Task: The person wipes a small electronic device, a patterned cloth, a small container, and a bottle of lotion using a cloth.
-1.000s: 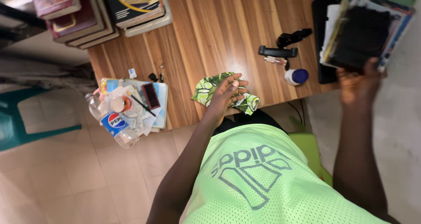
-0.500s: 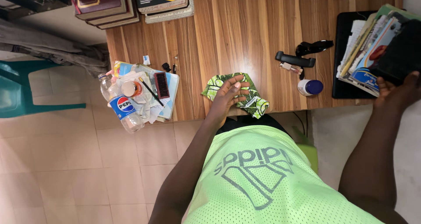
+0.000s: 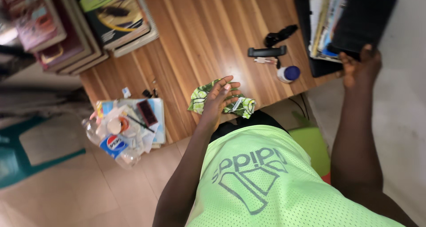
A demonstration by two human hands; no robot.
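On the wooden desk (image 3: 195, 36), left hand (image 3: 218, 103) rests fingers spread on patterned cloth (image 3: 200, 98); right hand (image 3: 360, 67) grips stacked books (image 3: 350, 22).

Book stacks (image 3: 84, 27), a plastic bottle (image 3: 113, 145), a black stapler (image 3: 267, 52) and a white jar (image 3: 288, 73) sit on the wooden table (image 3: 199, 27).

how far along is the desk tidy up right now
Looks partly done: books sit stacked at the far left corner of the desk. In hand: the right hand grips a black folder with papers at the desk's right edge, while the left hand rests on a green patterned cloth. Seemingly left: the small black items, the white bottle and the clutter pile.
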